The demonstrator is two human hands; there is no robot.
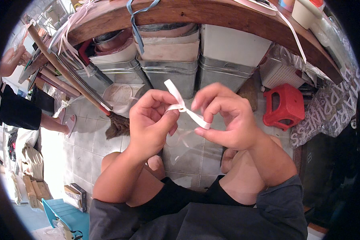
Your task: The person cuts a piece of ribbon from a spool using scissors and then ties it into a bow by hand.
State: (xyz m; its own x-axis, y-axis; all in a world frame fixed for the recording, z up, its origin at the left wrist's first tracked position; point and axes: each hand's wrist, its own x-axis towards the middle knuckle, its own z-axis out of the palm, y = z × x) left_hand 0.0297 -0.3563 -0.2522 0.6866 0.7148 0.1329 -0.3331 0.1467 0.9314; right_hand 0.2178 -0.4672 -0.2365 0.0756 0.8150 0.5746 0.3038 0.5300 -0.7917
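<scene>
A short pale pink ribbon [174, 91], knotted or twisted at its middle, is stretched between both hands above the floor. My left hand [153, 117] pinches it near the knot between thumb and fingers, and one end sticks up past the fingertips. With thumb and index finger, my right hand [228, 117] grips the lower right end of the ribbon, its other fingers curled. Beyond the hands, a blue ribbon [133, 18] hangs over the edge of the wooden table [180, 14]. More pink ribbons [66, 36] dangle at the table's left end.
Metal bins [169, 75] stand under the table. A red plastic stool [285, 106] is at the right, beside plastic wrapping [321, 120]. A broom [118, 126] and a dustpan [120, 96] are left of the hands. Another person [21, 105] stands at the far left, near a blue plastic stool [67, 214].
</scene>
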